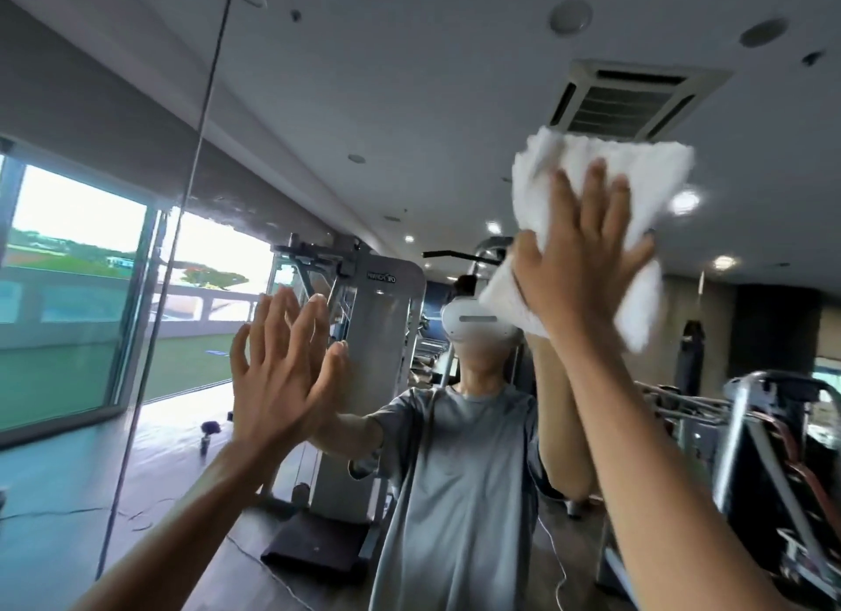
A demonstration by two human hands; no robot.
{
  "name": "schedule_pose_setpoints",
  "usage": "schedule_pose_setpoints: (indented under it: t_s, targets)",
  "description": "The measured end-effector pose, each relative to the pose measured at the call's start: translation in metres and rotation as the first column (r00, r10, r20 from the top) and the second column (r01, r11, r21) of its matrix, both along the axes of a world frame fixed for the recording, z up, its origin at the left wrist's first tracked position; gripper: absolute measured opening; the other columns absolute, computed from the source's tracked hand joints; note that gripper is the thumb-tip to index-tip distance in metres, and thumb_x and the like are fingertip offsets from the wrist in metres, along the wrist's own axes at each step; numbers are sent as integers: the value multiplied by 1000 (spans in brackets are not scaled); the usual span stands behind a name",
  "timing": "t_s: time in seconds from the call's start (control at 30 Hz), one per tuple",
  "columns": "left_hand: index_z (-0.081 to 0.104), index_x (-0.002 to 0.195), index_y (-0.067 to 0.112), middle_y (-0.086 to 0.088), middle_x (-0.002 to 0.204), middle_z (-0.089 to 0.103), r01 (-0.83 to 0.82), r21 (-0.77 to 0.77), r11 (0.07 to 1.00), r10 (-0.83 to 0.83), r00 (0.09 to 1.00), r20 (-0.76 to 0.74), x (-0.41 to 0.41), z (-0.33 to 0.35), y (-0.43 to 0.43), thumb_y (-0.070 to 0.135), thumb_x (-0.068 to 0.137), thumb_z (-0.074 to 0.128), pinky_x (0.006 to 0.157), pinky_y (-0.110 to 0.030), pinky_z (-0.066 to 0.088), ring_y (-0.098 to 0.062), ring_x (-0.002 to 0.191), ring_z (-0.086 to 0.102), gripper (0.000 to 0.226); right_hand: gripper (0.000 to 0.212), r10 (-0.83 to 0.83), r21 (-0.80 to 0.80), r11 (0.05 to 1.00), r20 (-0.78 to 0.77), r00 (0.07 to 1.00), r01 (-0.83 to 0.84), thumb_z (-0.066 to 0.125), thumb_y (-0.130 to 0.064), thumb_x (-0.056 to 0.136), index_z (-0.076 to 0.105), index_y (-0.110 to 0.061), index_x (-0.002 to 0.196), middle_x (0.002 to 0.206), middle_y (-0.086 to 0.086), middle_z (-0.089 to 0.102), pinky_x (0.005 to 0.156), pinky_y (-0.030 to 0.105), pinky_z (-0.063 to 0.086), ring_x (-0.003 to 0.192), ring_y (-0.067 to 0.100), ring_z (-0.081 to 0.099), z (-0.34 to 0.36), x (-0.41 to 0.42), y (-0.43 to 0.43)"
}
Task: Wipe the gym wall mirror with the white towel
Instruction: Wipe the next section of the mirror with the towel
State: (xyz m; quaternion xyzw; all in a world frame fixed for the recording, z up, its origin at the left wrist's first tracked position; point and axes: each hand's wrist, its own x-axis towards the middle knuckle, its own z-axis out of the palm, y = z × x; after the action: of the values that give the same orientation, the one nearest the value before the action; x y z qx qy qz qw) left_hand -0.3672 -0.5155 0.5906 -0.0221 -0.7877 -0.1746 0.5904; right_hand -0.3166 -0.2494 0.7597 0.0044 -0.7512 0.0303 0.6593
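- Two bare hands are reaching up to the gym wall mirror (409,110), each meeting its own reflection on the glass.
- High up and right of centre, the right hand (587,255) is pressing the white towel (637,173) against the mirror. Its fingers are lying straight and spread over the cloth, so the grip is flat-palmed, not curled round anything.
- Between that palm and the glass the white towel is sitting bunched, with a fold hanging down beside the wrist. Its top edge is lying just under the reflected ceiling air-conditioning vent (632,105).
- Lower and to the left, well apart from the towel, the left hand (268,383) is resting flat on bare glass. Its fingers are straight and slightly spread, the grip slack and holding nothing.
- Left of that hand, a thin seam (202,155) is running down the mirror.
- Reflected in the glass, the person is wearing a grey T-shirt (455,474) and a white headset (473,321). A cable machine (382,319) is standing behind the left hand, a punching bag (689,360) is hanging at the far right, and large windows (77,246) are showing on the left.
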Motion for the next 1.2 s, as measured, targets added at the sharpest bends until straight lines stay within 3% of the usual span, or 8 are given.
schedule_pose_setpoints:
  t_s: [0.13, 0.3, 0.57, 0.73, 0.83, 1.07, 1.13, 1.2]
  targets:
    - [19, 160, 26, -3, 169, 0, -24, 90, 996, 24, 1000, -6, -9, -15, -30, 65, 96, 18, 122, -36, -9, -16, 155, -6, 75, 73, -10, 347, 938, -5, 1000, 11, 32, -48, 81, 43, -26, 149, 164, 8, 27, 109, 57, 18, 151, 29, 24, -20, -20, -66]
    - [3, 160, 37, 3, 169, -8, -38, 99, 994, 32, 997, 63, -7, -37, -73, 70, 96, 11, 123, -46, -2, -13, 155, -9, 73, 66, 50, 878, 456, 136, 990, -143, 41, -47, 78, 50, -37, 142, 160, 0, 35, 109, 53, 16, 147, 21, 32, -72, -19, -49]
    - [9, 161, 32, 0, 169, -7, -33, 98, 995, 29, 999, 36, -13, -40, -71, 64, 99, 9, 123, -41, -8, -20, 156, -5, 70, 68, 64, 360, 931, 11, 998, -64, 43, -49, 86, 39, -29, 151, 165, 4, 23, 111, 56, 14, 152, 26, 19, 11, -26, -111]
    - [18, 160, 24, -3, 169, 6, -13, 114, 993, 13, 1000, 1, -13, -40, -72, 63, 101, 10, 124, -43, -2, -19, 156, 1, 71, 69, 103, 780, 602, 134, 986, -169, 60, -49, 88, 40, -30, 151, 165, 5, 24, 110, 56, 7, 153, 26, 19, -70, -38, -193]
    - [22, 159, 15, -5, 168, 11, 5, 98, 995, -5, 1000, -3, -14, -47, -74, 63, 101, 11, 124, -45, 3, -19, 156, 4, 77, 63, 29, 883, 412, 235, 972, -226, 31, -56, 94, 30, -39, 155, 167, -2, 13, 112, 55, 3, 154, 20, 10, -57, -38, -187]
    - [11, 160, 9, -7, 169, 1, -5, 130, 992, 9, 999, -31, -22, -49, -76, 53, 98, 25, 125, -39, -5, -23, 156, 4, 77, 65, 109, 467, 876, 52, 993, -121, 48, -45, 94, 32, -31, 155, 167, 4, 17, 114, 60, 11, 153, 25, 12, 47, -44, -210]
    - [11, 160, 9, -6, 169, 0, -5, 107, 994, 9, 999, -36, -23, -49, -78, 54, 99, 21, 125, -39, -5, -23, 156, 4, 76, 65, 136, 470, 872, 42, 990, -139, 48, -41, 95, 28, -30, 156, 167, 6, 15, 115, 61, 6, 154, 27, 9, 22, -44, -237]
    - [12, 160, 10, -7, 169, 4, 0, 108, 994, 6, 999, -52, -24, -48, -79, 55, 102, 16, 125, -39, -2, -23, 156, 6, 74, 63, 126, 703, 679, 173, 977, -212, 45, -39, 98, 23, -36, 157, 168, 3, 10, 116, 61, 2, 155, 23, 4, -12, -46, -265]
